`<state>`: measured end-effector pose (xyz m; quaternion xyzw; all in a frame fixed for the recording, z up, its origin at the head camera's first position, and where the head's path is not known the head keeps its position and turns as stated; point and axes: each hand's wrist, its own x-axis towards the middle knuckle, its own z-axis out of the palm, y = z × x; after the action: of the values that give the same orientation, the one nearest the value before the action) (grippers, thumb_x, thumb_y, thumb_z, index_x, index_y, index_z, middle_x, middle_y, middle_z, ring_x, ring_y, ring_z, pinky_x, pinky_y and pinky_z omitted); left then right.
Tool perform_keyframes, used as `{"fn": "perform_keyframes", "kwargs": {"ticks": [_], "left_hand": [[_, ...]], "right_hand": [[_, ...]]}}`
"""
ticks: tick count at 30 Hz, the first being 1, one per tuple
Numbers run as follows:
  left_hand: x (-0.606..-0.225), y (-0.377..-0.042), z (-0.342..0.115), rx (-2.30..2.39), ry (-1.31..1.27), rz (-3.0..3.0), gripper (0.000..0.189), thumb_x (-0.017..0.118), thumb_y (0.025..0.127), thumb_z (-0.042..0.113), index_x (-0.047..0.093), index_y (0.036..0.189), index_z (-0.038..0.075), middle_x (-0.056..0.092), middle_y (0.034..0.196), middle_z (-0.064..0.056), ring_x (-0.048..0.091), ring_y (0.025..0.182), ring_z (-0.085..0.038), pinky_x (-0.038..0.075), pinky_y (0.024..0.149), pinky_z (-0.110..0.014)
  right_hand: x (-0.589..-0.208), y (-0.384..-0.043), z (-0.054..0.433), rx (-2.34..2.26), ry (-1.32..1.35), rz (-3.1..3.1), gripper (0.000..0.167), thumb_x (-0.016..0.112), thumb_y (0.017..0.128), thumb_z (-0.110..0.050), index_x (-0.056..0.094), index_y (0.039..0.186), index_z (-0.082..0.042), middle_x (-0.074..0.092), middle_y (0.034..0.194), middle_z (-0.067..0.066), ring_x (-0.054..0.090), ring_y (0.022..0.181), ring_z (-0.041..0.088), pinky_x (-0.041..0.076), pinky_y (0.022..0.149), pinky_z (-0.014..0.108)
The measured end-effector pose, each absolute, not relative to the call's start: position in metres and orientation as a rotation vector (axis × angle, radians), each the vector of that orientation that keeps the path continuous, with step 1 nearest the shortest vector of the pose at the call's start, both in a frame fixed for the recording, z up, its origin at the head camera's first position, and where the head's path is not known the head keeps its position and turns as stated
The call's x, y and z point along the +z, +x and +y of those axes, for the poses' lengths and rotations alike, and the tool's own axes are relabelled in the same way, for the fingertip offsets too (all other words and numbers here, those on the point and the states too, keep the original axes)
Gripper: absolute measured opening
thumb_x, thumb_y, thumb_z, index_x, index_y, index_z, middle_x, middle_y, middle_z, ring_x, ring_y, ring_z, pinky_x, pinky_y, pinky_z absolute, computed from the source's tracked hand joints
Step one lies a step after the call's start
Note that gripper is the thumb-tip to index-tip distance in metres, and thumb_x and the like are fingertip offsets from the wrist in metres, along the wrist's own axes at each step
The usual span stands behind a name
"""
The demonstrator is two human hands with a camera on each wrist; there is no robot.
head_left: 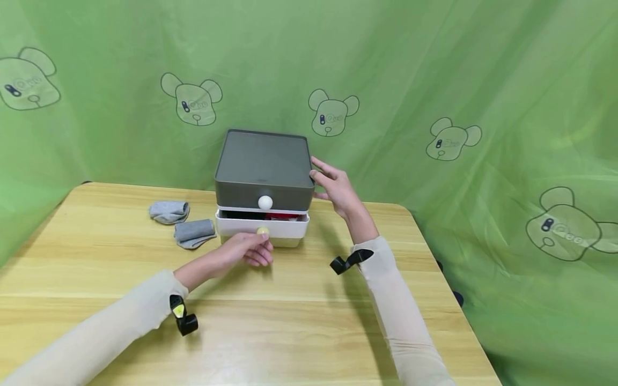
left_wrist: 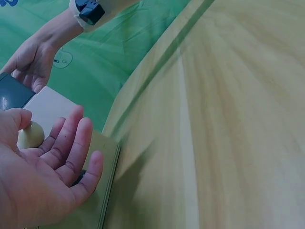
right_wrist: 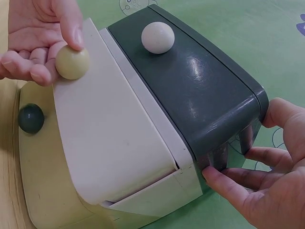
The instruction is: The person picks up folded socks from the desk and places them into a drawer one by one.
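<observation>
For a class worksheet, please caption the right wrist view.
Left hand holds yellowish knob on white drawer; right hand touches dark grey drawer.

The dark top drawer (right_wrist: 202, 90) was smooth, glossy plastic with pale highlights, while the grey top panel (head_left: 264, 157) above looked matt. The white drawer (right_wrist: 114, 129) and the cream drawer (right_wrist: 40, 167) beneath were smooth, low-sheen plastic. The yellowish knob (right_wrist: 72, 62), white knob (right_wrist: 158, 37) and dark knob (right_wrist: 31, 118) looked polished. To the left, the far grey roll (head_left: 169, 211) and the near grey roll (head_left: 194, 231) were matt cloth. The tabletop (head_left: 270, 332) was smooth, wood-grained and faintly shiny. The far green backdrop (head_left: 386, 64), creased and slightly glossy, was perhaps thin fabric or plastic sheeting.
</observation>
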<state>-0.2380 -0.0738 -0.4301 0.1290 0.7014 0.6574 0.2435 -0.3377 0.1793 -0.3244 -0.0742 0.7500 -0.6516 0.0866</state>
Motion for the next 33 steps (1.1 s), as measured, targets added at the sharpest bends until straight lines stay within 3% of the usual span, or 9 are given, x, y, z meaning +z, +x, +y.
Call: {"fn": "perform_keyframes", "kwargs": {"ticks": [13,25,33], "left_hand": [[-0.432,-0.257,-0.075,1.813,0.322,1.916,0.052,0.042,0.110,0.033,0.054,0.127,-0.014,0.074,0.091,0.002,0.071,0.085,-0.015,0.060,0.088,-0.035],[-0.432,-0.256,-0.078,1.787,0.315,1.923,0.054,0.042,0.110,0.037,0.054,0.128,-0.012,0.074,0.098,-0.006,0.071,0.088,-0.018,0.059,0.089,-0.036],[-0.449,-0.250,-0.090,1.649,0.206,1.947,0.051,0.041,0.110,0.038,0.061,0.124,-0.006,0.075,0.097,-0.005,0.071,0.085,-0.015,0.058,0.081,-0.030]], "right_hand": [[-0.327,-0.336,0.178,-1.948,-0.227,2.217,0.054,0.059,0.103,-0.021,0.044,0.155,-0.023,0.039,0.163,0.009,0.051,0.140,0.028,0.055,0.105,0.044],[-0.327,-0.339,0.180,-1.939,-0.240,2.234,0.054,0.059,0.103,-0.022,0.045,0.154,-0.026,0.038,0.163,0.008,0.047,0.143,0.027,0.055,0.105,0.045],[-0.324,-0.337,0.179,-1.925,-0.233,2.253,0.053,0.059,0.103,-0.022,0.045,0.154,-0.026,0.040,0.163,0.008,0.052,0.138,0.031,0.056,0.103,0.044]]}}
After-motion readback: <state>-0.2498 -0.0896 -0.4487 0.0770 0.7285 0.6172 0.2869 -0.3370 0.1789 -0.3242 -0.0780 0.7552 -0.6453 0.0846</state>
